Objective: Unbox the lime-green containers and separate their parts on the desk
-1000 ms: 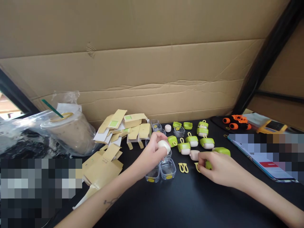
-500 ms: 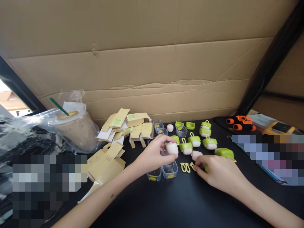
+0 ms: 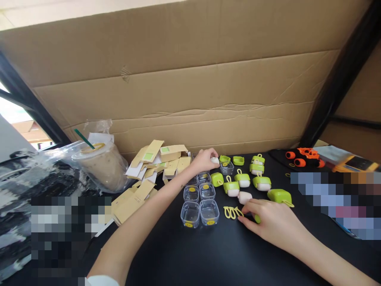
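My left hand (image 3: pixel 204 159) reaches to the back of the table, its fingers closed on a small white rounded piece (image 3: pixel 214 160). Below that arm stand clear square cups (image 3: pixel 209 211) with yellow stickers, set in two columns. My right hand (image 3: pixel 266 216) is low on the table, fingertips pinched at the end of a yellow loop strap (image 3: pixel 239 211). More yellow loops (image 3: pixel 228 212) lie beside it. A bit of a green piece (image 3: pixel 257 218) shows under this hand; the rest is hidden. Just behind lies a pale pink piece (image 3: pixel 245 197).
Green-and-white cases with loops (image 3: pixel 242 179) stand behind my right hand. Left are opened small cardboard boxes (image 3: pixel 151 155) and a bagged drink cup (image 3: pixel 102 165). An orange toy vehicle (image 3: pixel 306 155) sits back right. A cardboard wall (image 3: pixel 190 107) rises behind.
My left hand has moved away from me, from above the clear cups to the back of the table, carrying the white piece. My right hand has stayed nearly in place. The view has shifted slightly.
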`<action>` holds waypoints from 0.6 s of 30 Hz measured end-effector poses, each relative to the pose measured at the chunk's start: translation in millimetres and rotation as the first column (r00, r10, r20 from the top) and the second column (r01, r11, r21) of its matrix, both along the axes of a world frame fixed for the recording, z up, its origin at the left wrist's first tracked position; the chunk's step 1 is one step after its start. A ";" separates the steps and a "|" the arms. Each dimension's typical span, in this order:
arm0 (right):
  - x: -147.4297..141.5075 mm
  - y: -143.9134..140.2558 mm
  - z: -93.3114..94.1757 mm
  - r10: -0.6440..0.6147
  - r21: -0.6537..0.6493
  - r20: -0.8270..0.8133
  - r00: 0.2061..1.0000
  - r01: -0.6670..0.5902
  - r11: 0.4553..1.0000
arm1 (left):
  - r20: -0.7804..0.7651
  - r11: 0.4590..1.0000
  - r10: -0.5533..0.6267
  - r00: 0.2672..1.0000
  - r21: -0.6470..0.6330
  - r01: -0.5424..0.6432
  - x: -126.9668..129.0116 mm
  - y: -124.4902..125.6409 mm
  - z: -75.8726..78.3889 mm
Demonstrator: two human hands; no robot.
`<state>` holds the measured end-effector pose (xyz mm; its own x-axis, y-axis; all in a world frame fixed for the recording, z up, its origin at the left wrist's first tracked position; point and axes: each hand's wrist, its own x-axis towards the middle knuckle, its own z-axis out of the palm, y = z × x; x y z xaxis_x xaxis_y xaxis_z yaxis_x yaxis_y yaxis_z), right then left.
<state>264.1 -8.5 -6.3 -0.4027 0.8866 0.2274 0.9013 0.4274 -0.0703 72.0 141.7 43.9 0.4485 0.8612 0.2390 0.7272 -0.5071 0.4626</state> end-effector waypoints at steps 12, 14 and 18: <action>0.7 -0.1 2.9 -0.002 -0.055 -0.031 1.000 0.000 0.998 | -0.347 0.998 -0.022 0.938 0.047 0.041 10.7 8.9 -6.5; 0.8 0.0 3.2 -0.013 -0.066 -0.036 0.999 0.010 0.998 | -0.371 0.998 -0.036 0.928 0.040 0.055 12.9 8.8 -5.3; 1.3 0.5 2.2 -0.019 -0.081 -0.049 0.999 0.015 0.997 | -0.420 0.997 -0.063 0.905 0.018 0.078 14.8 7.7 -3.4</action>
<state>265.5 -8.1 -4.1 -0.3777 0.9094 0.1740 0.9029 0.4034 -0.1485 86.8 149.4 40.4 0.5730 0.8183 0.0442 0.8120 -0.5742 0.1049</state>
